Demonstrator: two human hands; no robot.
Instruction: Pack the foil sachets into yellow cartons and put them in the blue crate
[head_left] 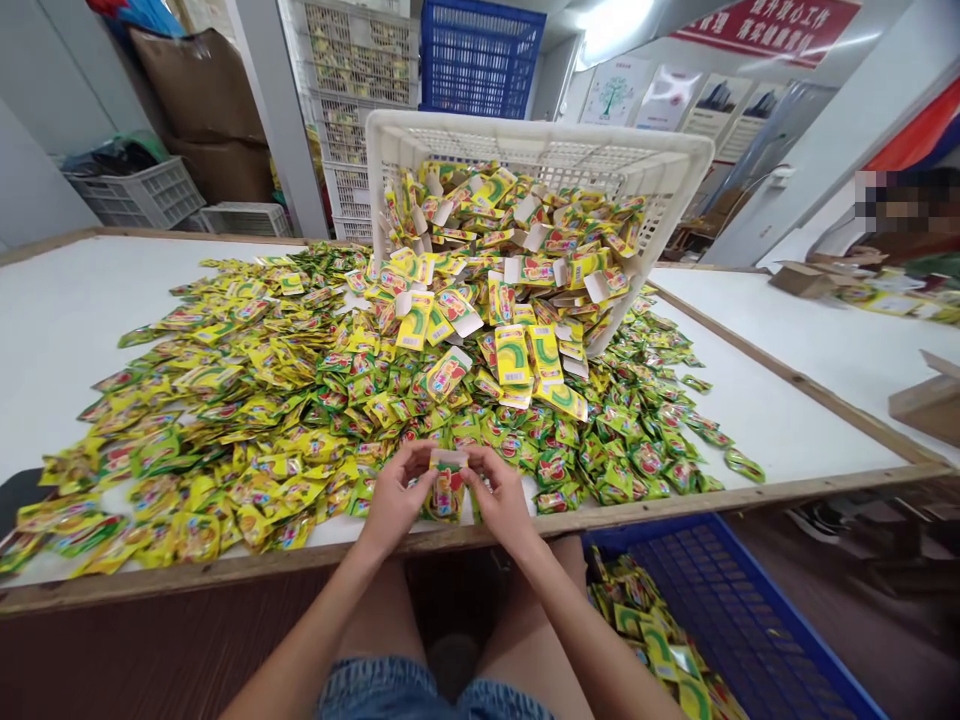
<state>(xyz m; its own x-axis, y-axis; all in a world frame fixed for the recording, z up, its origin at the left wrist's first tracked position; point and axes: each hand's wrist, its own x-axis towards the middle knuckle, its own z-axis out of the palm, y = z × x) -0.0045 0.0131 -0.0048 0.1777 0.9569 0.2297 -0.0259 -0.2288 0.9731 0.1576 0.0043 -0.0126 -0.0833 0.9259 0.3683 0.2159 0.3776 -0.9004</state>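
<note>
A small printed candy box is held upright just above the table's front edge, its pale top flap showing. My left hand grips its left side between thumb and fingers. On the opposite side, my right hand pinches the upper right edge. Whether anything is inside the box cannot be seen. Behind both hands lies a broad heap of candy packets, yellow packets on the left and green packets on the right. Several open-ended boxes have spilled onto the heap's middle.
A tipped white plastic crate full of small boxes rests on the table behind the heap. Below the wooden table edge, at right, stands a blue crate holding finished-looking boxes. Another person is at the far right beside cardboard boxes.
</note>
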